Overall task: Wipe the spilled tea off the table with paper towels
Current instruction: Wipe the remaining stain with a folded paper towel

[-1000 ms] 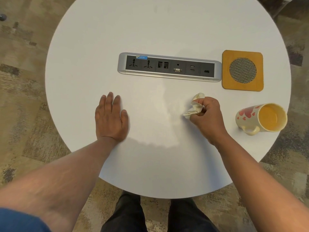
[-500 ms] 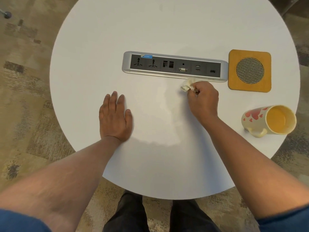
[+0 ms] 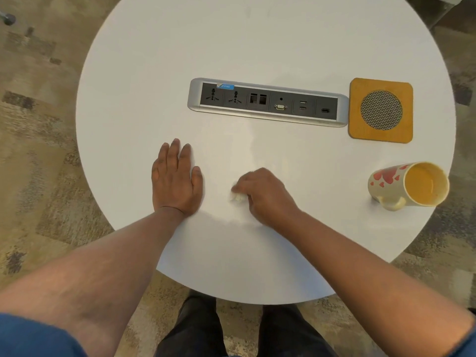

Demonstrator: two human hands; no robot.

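Observation:
My right hand (image 3: pixel 265 197) is closed around a crumpled paper towel (image 3: pixel 236 197) and presses it onto the round white table (image 3: pixel 144 73); only a small white wad shows at the fingers. A faint pale sheen of tea (image 3: pixel 268 161) lies on the tabletop just beyond that hand. Flat on the table, palm down, rests my left hand (image 3: pixel 175 179), fingers together, to the left of the towel.
A silver socket strip (image 3: pixel 268 103) is set into the table's middle. A yellow square coaster (image 3: pixel 381 110) lies at its right end. A cream mug with red hearts (image 3: pixel 409 185) lies tipped on its side near the right edge.
My right hand has swept the towel from beside the socket strip back toward me and leftward, close to my left hand. The left hand has stayed in place.

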